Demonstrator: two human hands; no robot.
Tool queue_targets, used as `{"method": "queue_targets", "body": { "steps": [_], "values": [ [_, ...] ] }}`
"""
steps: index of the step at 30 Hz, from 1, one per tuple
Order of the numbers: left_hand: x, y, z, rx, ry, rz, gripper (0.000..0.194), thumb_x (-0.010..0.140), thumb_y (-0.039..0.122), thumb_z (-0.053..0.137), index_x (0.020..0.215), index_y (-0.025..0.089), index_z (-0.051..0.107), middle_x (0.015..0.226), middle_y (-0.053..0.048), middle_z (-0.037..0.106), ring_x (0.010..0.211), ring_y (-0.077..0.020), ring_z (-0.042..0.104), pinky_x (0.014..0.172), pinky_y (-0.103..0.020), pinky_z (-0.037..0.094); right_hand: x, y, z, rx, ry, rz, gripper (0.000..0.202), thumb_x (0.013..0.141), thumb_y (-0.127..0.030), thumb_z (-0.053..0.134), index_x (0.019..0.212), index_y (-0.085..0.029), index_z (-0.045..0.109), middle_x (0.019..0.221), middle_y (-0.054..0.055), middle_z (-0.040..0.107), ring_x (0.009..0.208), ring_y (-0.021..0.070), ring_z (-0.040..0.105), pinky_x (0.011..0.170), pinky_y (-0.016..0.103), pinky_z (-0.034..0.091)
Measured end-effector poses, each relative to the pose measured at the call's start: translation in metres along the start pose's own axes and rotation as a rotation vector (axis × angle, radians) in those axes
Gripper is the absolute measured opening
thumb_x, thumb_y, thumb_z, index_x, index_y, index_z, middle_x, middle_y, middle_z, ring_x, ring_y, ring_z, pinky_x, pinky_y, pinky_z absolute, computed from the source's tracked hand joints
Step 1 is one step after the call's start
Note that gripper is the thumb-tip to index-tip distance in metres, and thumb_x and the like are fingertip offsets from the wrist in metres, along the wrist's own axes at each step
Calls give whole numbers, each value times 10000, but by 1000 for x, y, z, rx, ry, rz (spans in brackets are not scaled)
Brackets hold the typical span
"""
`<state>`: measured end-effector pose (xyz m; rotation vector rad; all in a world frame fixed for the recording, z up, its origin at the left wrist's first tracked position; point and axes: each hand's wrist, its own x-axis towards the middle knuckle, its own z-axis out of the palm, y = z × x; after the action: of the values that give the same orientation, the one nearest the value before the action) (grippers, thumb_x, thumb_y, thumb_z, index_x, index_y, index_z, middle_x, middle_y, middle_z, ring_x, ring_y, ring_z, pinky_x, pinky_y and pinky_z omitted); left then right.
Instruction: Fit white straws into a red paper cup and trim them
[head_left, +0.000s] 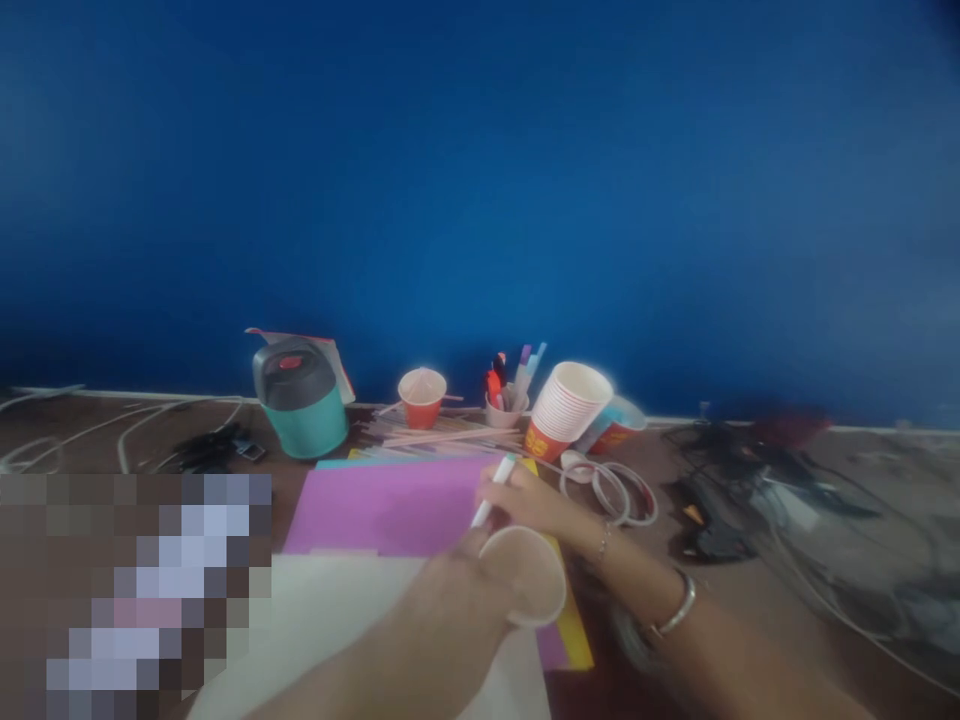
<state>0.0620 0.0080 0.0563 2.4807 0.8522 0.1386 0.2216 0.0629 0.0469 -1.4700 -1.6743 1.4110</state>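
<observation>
In the head view my left hand (465, 590) is closed round a paper cup (551, 580), whose pale open mouth faces me. My fingers are partly hidden behind the cup. Just beyond it, my right hand (532, 497) grips a white marker (493, 492) with a greenish end pointing up. The marker's lower end is close to the cup's side; I cannot tell whether they touch. Beneath both hands lie a white sheet (352, 620) and a purple sheet (375, 505), with a yellow edge (576, 630) showing under them.
Behind the sheets stand a teal jug (306, 428), a red paper cup (422, 405), a cup of pens (504, 408) and a tilted stack of paper cups (568, 405). Thin sticks (450, 435) lie there. Cables (611, 490) and a dark tool (709, 530) are at right. A blurred patch covers lower left.
</observation>
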Motion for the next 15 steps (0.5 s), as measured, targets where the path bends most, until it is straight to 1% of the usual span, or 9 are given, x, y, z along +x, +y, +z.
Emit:
{"method": "queue_targets", "body": {
  "steps": [2, 4, 7, 11, 15],
  "values": [
    [-1, 4, -4, -3, -7, -45, 242, 820, 188, 439, 974, 189, 625, 1049, -103, 635, 873, -243, 601, 755, -354, 493, -2, 0, 0, -19, 21, -25, 168, 729, -215, 474, 588, -170, 555, 534, -21, 585, 518, 111, 525, 484, 193, 385],
    [-3, 9, -10, 9, -44, -72, 237, 826, 175, 435, 937, 183, 644, 1045, -108, 634, 890, -241, 600, 764, -343, 486, -5, -2, 1, -25, 50, -52, 173, 722, -209, 484, 564, -166, 541, 543, -23, 568, 539, 106, 509, 504, 192, 377],
    [-6, 14, -20, 25, -61, -58, 252, 856, 208, 424, 916, 199, 668, 1049, -102, 636, 926, -244, 592, 804, -352, 468, -12, -7, 1, -13, 108, -63, 176, 712, -207, 491, 541, -170, 506, 532, -38, 517, 555, 100, 479, 529, 192, 369],
    [-8, 12, -24, -10, -22, -48, 239, 854, 285, 463, 942, 230, 679, 1087, -74, 627, 917, -235, 600, 822, -341, 451, -18, -9, 1, 12, 145, -19, 144, 709, -225, 492, 576, -172, 509, 528, -42, 501, 549, 101, 468, 509, 192, 358],
    [-8, 3, -21, -52, 47, -19, 253, 840, 355, 477, 962, 252, 673, 1001, -45, 657, 885, -223, 604, 791, -306, 445, -17, -1, 2, 35, 105, 9, 142, 704, -268, 521, 607, -165, 535, 543, -28, 533, 554, 109, 491, 490, 194, 355]
  ]
}}
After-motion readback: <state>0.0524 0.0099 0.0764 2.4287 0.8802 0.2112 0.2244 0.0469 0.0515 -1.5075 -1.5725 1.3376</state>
